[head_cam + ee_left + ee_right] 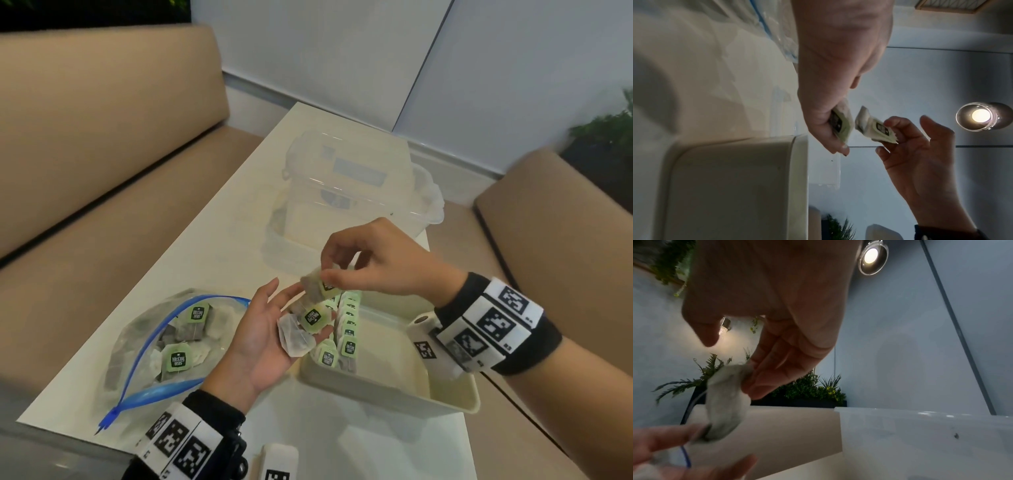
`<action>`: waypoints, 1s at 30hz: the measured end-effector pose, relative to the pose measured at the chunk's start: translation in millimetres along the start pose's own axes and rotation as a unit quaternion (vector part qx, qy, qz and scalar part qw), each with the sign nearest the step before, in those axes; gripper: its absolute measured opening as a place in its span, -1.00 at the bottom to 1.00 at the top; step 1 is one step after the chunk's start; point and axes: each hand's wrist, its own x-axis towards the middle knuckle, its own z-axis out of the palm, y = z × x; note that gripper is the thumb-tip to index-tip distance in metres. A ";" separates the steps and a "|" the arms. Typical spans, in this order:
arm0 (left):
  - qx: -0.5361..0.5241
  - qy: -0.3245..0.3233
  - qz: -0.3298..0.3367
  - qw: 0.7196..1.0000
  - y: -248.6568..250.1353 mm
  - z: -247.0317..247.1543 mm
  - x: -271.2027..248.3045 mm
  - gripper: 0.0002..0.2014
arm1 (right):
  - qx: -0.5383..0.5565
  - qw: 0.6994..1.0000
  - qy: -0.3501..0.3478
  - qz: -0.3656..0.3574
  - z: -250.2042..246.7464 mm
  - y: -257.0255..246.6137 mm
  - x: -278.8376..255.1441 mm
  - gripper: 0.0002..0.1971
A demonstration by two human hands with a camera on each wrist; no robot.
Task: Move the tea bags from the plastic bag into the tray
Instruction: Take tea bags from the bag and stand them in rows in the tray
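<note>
Left hand (260,339): palm up above the near-left corner of the tray (442,404), fingers relaxed and nearly straight, carrying a small pile of tea bags (306,329). Right hand (380,260): above the left hand, thumb and fingers pinching one tea bag (317,286) just clear of the pile. The tray stands on the table (219,260); a row of tea bags (347,329) stands upright along its left wall. The plastic bag (144,346) lies open left of the tray, with more tea bags inside. A clear lidded box (346,192) stands behind the tray.
</note>
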 end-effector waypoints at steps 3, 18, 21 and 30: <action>0.023 0.000 0.009 1.000 1.7 -2.7 1.6 -0.48 | -0.025 0.997 -0.050 0.047 -14.6 2.7 -3.3 -0.87; 0.066 0.004 0.058 0.996 17.8 -6.3 -1.4 -0.52 | -0.150 0.956 -0.176 0.184 0.9 58.5 -27.1 -0.90; 0.068 0.012 0.063 0.996 19.6 -6.1 -1.8 -0.44 | -0.102 0.927 -0.280 0.227 21.0 73.8 -27.9 -0.87; 0.067 0.027 0.077 0.994 23.1 -9.5 -1.5 -0.57 | -0.137 0.874 -0.407 0.229 78.8 102.3 -4.7 -0.83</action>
